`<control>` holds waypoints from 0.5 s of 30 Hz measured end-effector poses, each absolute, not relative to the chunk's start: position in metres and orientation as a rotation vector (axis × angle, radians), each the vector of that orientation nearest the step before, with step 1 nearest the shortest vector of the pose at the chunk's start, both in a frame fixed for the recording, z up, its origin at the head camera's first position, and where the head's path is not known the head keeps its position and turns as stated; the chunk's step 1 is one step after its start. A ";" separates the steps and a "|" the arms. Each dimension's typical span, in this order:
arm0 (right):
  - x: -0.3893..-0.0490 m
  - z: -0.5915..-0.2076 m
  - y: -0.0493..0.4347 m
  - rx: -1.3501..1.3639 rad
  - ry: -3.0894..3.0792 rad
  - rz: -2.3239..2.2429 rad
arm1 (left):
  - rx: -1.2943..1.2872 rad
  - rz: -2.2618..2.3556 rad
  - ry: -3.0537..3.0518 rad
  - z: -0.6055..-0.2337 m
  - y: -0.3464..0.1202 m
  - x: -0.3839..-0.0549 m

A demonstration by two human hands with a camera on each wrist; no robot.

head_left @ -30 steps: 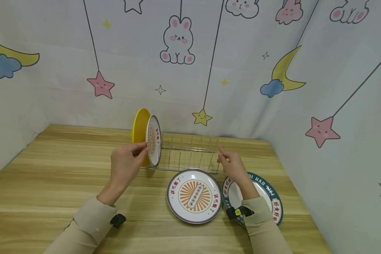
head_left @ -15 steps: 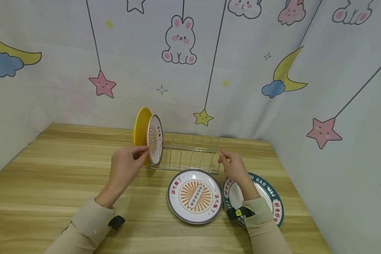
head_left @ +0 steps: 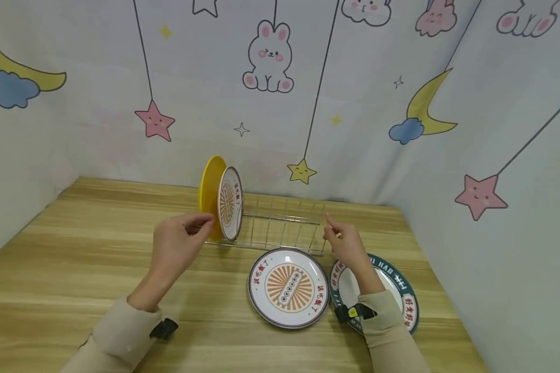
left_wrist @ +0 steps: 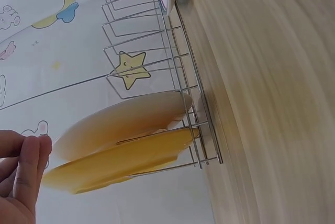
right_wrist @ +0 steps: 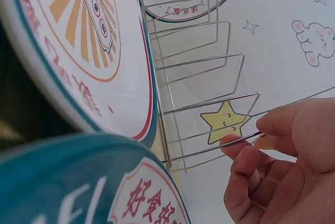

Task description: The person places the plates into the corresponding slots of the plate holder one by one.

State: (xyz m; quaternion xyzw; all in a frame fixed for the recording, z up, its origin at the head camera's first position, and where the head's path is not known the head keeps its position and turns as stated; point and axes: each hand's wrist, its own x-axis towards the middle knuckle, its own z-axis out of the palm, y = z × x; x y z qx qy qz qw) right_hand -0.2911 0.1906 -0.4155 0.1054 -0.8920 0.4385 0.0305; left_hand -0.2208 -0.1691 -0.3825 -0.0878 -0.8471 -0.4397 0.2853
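Note:
My left hand [head_left: 179, 243] is just left of the upright plates, its thumb and fingertips together with nothing seen between them; the left wrist view shows a small gap to the plates' rims. A wire dish rack [head_left: 280, 244] stands at the back of the table. In its left end stand a yellow plate [head_left: 211, 197] and, right beside it, a white plate with an orange sunburst [head_left: 230, 204]. At the rack's right end, my right hand [head_left: 347, 246] pinches the end wire loop between thumb and finger, plain in the right wrist view.
In front of the rack a second white sunburst plate [head_left: 289, 317] lies flat. To its right, partly under my right forearm, lies a larger plate with a green rim [head_left: 403, 285]. A cloth with cartoon prints [head_left: 191, 77] hangs behind the wooden table [head_left: 205, 331].
My left hand has let go of the white sunburst plate and drawn back slightly left. The plate stays upright in the rack. My right hand keeps its grip on the rack's end.

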 end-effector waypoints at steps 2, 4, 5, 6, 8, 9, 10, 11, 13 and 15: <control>-0.291 -0.416 0.190 0.323 -2.749 1.358 | -0.234 -1.185 -2.256 -0.381 -0.171 -0.217; -0.291 -0.416 0.190 0.316 -2.754 1.364 | -0.236 -1.193 -2.249 -0.380 -0.172 -0.213; -0.290 -0.415 0.190 0.310 -2.754 1.366 | -0.242 -1.198 -2.246 -0.379 -0.172 -0.211; -0.290 -0.415 0.190 0.309 -2.755 1.367 | -0.249 -1.200 -2.245 -0.378 -0.171 -0.209; -0.290 -0.414 0.190 0.310 -2.756 1.365 | -0.267 -1.202 -2.245 -0.378 -0.171 -0.207; -0.290 -0.414 0.190 0.310 -2.754 1.364 | -0.272 -1.203 -2.247 -0.378 -0.170 -0.206; -0.290 -0.414 0.191 0.312 -2.754 1.362 | -0.274 -1.204 -2.250 -0.378 -0.170 -0.205; -0.290 -0.413 0.190 0.312 -2.752 1.362 | -0.271 -1.204 -2.253 -0.378 -0.171 -0.204; -0.291 -0.413 0.190 0.319 -2.758 1.352 | -0.249 -1.210 -2.257 -0.378 -0.172 -0.203; -0.291 -0.413 0.190 0.319 -2.764 1.348 | -0.227 -1.215 -2.265 -0.380 -0.173 -0.201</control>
